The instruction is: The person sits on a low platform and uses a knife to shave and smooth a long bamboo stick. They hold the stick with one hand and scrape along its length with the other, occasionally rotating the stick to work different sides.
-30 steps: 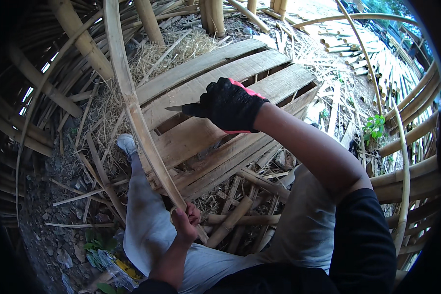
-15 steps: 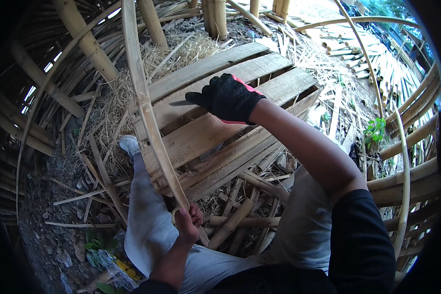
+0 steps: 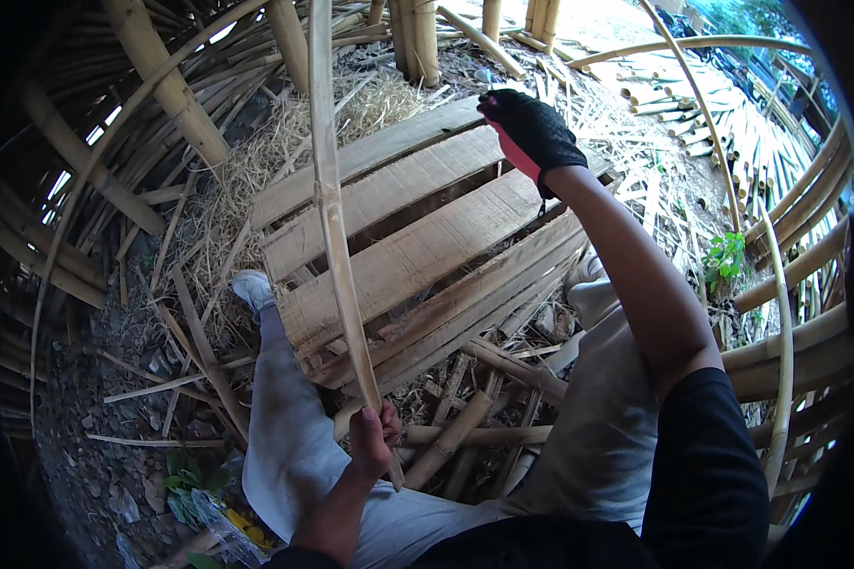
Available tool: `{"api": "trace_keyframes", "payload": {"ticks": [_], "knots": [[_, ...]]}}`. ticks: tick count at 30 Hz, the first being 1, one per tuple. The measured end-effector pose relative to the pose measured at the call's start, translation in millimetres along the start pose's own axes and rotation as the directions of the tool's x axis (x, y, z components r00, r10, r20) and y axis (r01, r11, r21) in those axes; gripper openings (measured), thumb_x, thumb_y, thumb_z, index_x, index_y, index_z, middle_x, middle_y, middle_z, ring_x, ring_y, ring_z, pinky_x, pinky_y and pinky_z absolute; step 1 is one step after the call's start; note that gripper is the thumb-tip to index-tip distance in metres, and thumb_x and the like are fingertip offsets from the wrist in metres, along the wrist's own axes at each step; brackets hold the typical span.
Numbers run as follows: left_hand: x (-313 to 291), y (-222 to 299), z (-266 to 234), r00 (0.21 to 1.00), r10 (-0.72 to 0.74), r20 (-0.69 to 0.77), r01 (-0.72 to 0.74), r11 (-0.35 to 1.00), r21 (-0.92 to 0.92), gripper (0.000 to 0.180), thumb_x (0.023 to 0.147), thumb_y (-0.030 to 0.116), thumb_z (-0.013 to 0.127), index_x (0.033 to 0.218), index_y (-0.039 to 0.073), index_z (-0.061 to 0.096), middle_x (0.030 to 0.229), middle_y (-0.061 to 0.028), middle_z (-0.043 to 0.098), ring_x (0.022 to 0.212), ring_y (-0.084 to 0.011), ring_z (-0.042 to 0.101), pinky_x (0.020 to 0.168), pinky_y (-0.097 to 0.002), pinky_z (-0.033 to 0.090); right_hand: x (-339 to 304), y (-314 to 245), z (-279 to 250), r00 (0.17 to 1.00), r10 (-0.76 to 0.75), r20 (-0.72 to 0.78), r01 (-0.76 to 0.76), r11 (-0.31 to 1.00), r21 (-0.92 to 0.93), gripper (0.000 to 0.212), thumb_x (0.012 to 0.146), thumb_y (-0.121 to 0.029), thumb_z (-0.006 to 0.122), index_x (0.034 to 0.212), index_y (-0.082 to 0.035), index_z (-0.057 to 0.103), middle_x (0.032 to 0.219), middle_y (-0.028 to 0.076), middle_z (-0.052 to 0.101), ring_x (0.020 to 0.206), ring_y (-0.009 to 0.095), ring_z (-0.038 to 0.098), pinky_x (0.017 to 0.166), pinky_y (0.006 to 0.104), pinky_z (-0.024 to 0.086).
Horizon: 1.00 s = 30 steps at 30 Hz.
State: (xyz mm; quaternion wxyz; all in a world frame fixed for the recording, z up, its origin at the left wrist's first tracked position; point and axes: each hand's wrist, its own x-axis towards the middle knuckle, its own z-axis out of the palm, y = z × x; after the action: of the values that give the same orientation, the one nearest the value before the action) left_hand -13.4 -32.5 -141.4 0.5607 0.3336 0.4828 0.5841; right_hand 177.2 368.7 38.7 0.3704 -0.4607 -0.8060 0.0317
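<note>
A long split bamboo strip (image 3: 333,228) runs from the upper edge of the view down across the slatted wooden crate (image 3: 417,235) to my lap. My bare left hand (image 3: 375,438) is closed around its lower end. My right hand (image 3: 531,133), in a black glove with a pink-red palm side, is raised over the crate's far right corner, away from the strip. Its fingers are curled; what they hold, if anything, I cannot make out. A small dark bit hangs below that glove's wrist.
Bamboo poles (image 3: 166,85) stand at the far left, with dry shavings (image 3: 370,109) behind the crate. Cut bamboo lengths (image 3: 712,123) lie in a pile at far right. Bamboo offcuts (image 3: 455,427) lie between my legs. A green plant (image 3: 726,254) grows at the right.
My right hand has moved away from above the crate's middle, to the far right. The strip's upper part has swung right, and my left hand has shifted slightly right with its lower end.
</note>
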Motion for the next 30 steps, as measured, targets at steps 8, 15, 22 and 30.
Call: {"api": "trace_keyframes", "payload": {"ticks": [8, 15, 22, 30], "knots": [[1.3, -15.0, 0.2, 0.992, 0.117, -0.043, -0.09, 0.91, 0.404, 0.053, 0.106, 0.05, 0.034, 0.078, 0.006, 0.045, 0.059, 0.0029, 0.039, 0.051, -0.0076, 0.038, 0.048, -0.026, 0.03, -33.2, -85.7, -44.6, 0.901, 0.114, 0.417, -0.342, 0.779, 0.525, 0.041, 0.1, -0.043, 0.055, 0.107, -0.007, 0.074, 0.071, 0.006, 0.059, 0.065, 0.015, 0.051, 0.065, 0.0315, 0.044], [5.6, -12.2, 2.9, 0.985, 0.157, -0.069, -0.093, 0.828, 0.552, 0.054, 0.106, 0.045, 0.035, 0.074, 0.004, 0.048, 0.058, -0.0012, 0.047, 0.053, -0.0126, 0.048, 0.052, -0.031, 0.037, -33.6, -83.8, -50.5, 0.857, 0.173, 0.485, -0.391, 0.832, 0.393, 0.045, 0.098, -0.046, 0.055, 0.082, -0.006, 0.068, 0.059, 0.001, 0.047, 0.055, 0.01, 0.044, 0.053, 0.029, 0.035], [1.7, -35.2, -0.6, 0.993, 0.113, -0.023, -0.088, 0.87, 0.485, 0.055, 0.107, 0.045, 0.035, 0.074, 0.003, 0.048, 0.058, -0.003, 0.046, 0.053, -0.0144, 0.047, 0.051, -0.0331, 0.037, -47.3, -91.1, -50.0, 0.831, 0.194, 0.521, -0.406, 0.852, 0.33, 0.051, 0.096, -0.051, 0.055, 0.075, -0.006, 0.061, 0.058, -0.001, 0.048, 0.046, 0.009, 0.04, 0.045, 0.0283, 0.031], [4.3, -35.9, 1.7, 0.995, 0.101, -0.007, -0.082, 0.845, 0.528, 0.056, 0.107, 0.044, 0.034, 0.074, 0.002, 0.049, 0.058, -0.0038, 0.047, 0.054, -0.016, 0.047, 0.052, -0.0337, 0.038, -70.0, -89.6, -56.3, 0.559, 0.082, 0.825, -0.44, 0.873, 0.211, 0.043, 0.096, -0.044, 0.055, 0.078, -0.007, 0.066, 0.063, 0.002, 0.057, 0.054, 0.013, 0.051, 0.052, 0.0297, 0.041]]}}
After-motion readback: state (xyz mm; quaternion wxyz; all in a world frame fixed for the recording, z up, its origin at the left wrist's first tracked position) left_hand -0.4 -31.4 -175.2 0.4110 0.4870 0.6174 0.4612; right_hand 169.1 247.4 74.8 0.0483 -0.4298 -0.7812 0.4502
